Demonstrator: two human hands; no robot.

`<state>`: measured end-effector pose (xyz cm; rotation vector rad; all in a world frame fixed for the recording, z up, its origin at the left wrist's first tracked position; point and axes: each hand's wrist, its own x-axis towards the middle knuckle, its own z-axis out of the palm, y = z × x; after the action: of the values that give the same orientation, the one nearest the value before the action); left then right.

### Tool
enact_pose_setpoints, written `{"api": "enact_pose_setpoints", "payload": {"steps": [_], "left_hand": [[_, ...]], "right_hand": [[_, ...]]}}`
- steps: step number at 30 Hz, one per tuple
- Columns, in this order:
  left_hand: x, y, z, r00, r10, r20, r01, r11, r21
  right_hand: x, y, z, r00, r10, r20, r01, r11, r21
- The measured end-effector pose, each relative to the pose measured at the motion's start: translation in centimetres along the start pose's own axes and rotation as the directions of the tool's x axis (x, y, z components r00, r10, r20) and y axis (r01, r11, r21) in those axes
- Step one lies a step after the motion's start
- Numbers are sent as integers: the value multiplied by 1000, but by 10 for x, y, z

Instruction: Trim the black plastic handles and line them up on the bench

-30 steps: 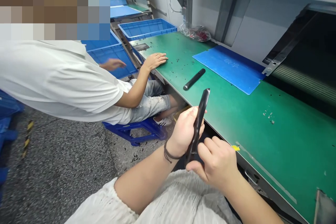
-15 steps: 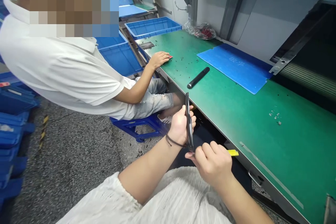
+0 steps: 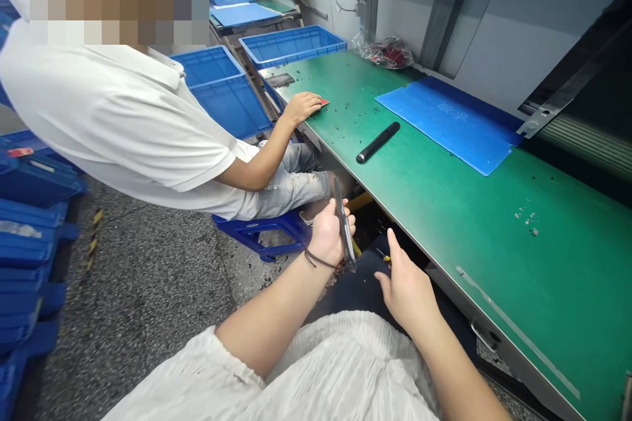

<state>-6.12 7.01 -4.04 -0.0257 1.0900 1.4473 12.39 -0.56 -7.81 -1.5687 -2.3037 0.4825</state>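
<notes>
My left hand [image 3: 326,235] is closed around a slim black part [image 3: 344,223], with my fingers curled over its far side. I hold it slanted, off the edge of the tabletop [image 3: 474,210], and a dark cord [image 3: 315,259] circles my wrist. My right hand [image 3: 409,286] is just to the right, apart from the black part, with the index finger stretched out and the thumb spread. The other fingers are curled around a yellow tool [image 3: 387,258], mostly hidden by my hand.

On the green tabletop, a black bar [image 3: 378,143] lies at a slant near the edge. Beyond it lies a blue sheet [image 3: 444,120] with pale writing, too blurred for me to read. A clear bag [image 3: 388,54] with something red inside sits at the back, by the wall. To my left, a person in a white shirt [image 3: 133,118] sits on a blue stool [image 3: 266,233], one hand [image 3: 302,106] on the tabletop touching a small red piece [image 3: 324,102]. Dark scraps are scattered near that hand.
</notes>
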Motion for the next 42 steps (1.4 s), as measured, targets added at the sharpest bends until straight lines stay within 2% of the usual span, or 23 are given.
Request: {"api": "enact_pose_setpoints", "payload": {"steps": [2,4,6,8,9,10,11,12,13,14,15,16,17,18,21,23,25,29,31,33,35,40,42], "left_hand": [[0,-5,0,1000,23,-7,-23,1000,13],[0,-13,1,999,48,-4,-48,998,36],[0,-22,1,997,75,12,-76,994,79],[-1,-27,-2,994,111,19,-112,986,123],[-3,-28,-5,985,172,20,-173,973,151],[-6,-27,-10,955,293,44,-296,933,204],[-10,-25,-15,881,458,122,-473,837,276],[-15,-22,-21,741,612,276,-671,659,341],[-20,-19,-26,535,679,503,-844,404,353],[-25,-16,-31,324,608,725,-945,170,281],[-29,-14,-34,157,465,871,-986,20,167],[-33,-13,-35,58,333,941,-997,-36,74],[-35,-13,-35,12,254,967,-999,-39,22],[-36,-13,-34,1,233,972,-1000,-22,6],[-35,-15,-29,39,270,962,-999,42,29],[-36,-16,-26,62,250,966,-994,98,39],[-39,-16,-24,150,197,969,-977,179,115],[-48,-17,-20,385,68,920,-865,375,335],[-49,-17,-19,457,31,889,-804,442,398],[-49,-17,-20,497,27,868,-772,471,427],[-49,-17,-21,486,54,872,-790,453,413],[-53,-20,-24,370,154,916,-906,277,319],[-57,-24,-24,342,181,922,-926,231,297]], "right_hand": [[-4,-12,-4,1000,-22,-4,22,941,339],[-8,-25,-6,998,-42,-48,61,824,563],[-12,-34,-6,987,-15,-158,116,752,649],[-15,-39,-9,960,32,-277,166,732,660],[-16,-40,-12,948,48,-315,182,730,659],[-19,-40,-16,941,54,-333,191,727,659],[-21,-40,-21,940,54,-338,197,722,663],[-24,-40,-27,941,50,-333,200,714,671],[-27,-40,-34,947,39,-320,202,702,683],[-30,-41,-40,954,23,-299,202,688,697],[-32,-41,-46,962,3,-274,200,676,709],[-34,-42,-51,970,-18,-244,193,672,715],[-36,-41,-56,974,-42,-221,190,681,707],[-38,-40,-61,975,-71,-211,198,707,679],[-38,-31,-74,945,-214,-245,312,814,490],[-37,-24,-82,913,-325,-246,398,843,361],[-34,-21,-86,902,-376,-212,425,861,280],[-27,-24,-88,919,-362,-155,386,907,170],[-24,-27,-87,919,-361,-155,382,915,130],[-23,-29,-87,905,-381,-191,401,913,78],[-23,-30,-87,880,-410,-238,424,905,11],[-25,-30,-84,816,-466,-342,423,885,-196],[-26,-27,-79,779,-488,-395,411,872,-266]]}}
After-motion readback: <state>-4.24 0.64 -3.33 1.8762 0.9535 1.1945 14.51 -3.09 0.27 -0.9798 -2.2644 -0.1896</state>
